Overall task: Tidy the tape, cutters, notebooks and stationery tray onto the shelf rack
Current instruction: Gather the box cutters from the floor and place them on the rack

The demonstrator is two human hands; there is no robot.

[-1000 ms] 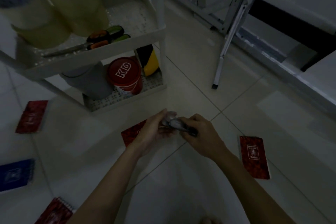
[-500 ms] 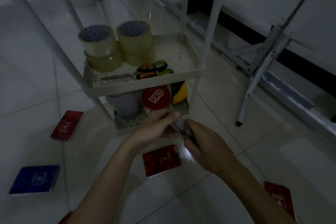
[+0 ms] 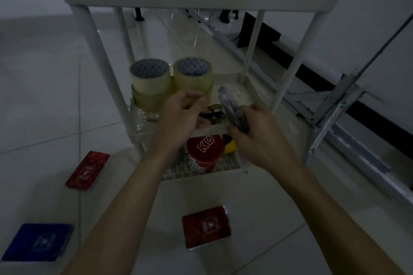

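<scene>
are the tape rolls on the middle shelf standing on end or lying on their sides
On end. Both stacks of tape rolls sit flat on the middle shelf, with their round core openings facing up.

You had two red notebooks (image 3: 87,171) (image 3: 206,227) and a blue notebook (image 3: 38,242) on the pale tiled floor (image 3: 44,100). The white shelf rack (image 3: 98,56) carried yellowish tape rolls (image 3: 150,83) and a red tin (image 3: 205,152) lettered white.
</scene>
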